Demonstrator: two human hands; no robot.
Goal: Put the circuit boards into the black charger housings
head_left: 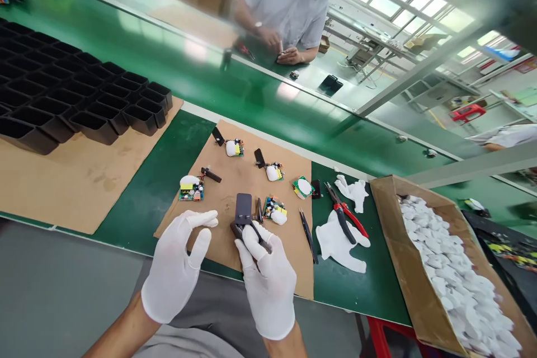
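Both my hands wear white gloves. My right hand [268, 277] grips a black power adapter case [238, 229] over the cardboard sheet, and a flat black end cover [244, 208] stands up at its far end. What is inside the case is hidden by my fingers. To the left, my left hand [178, 263] is apart from the case, fingers spread and nothing in them. Just right of the case sits a circuit board with white putty [276, 210]. Another circuit board [192, 188] with a black end piece lies beyond my left hand.
Several more boards, like this one [274, 172], rest on the cardboard sheet [229, 179]. Rows of black cases [96, 123] stand at left. Tweezers [308, 235], red-handled pliers [346, 212], a white glove [339, 243] and a box [392, 235] of white lumps lie right. A co-worker [285, 11] sits opposite.
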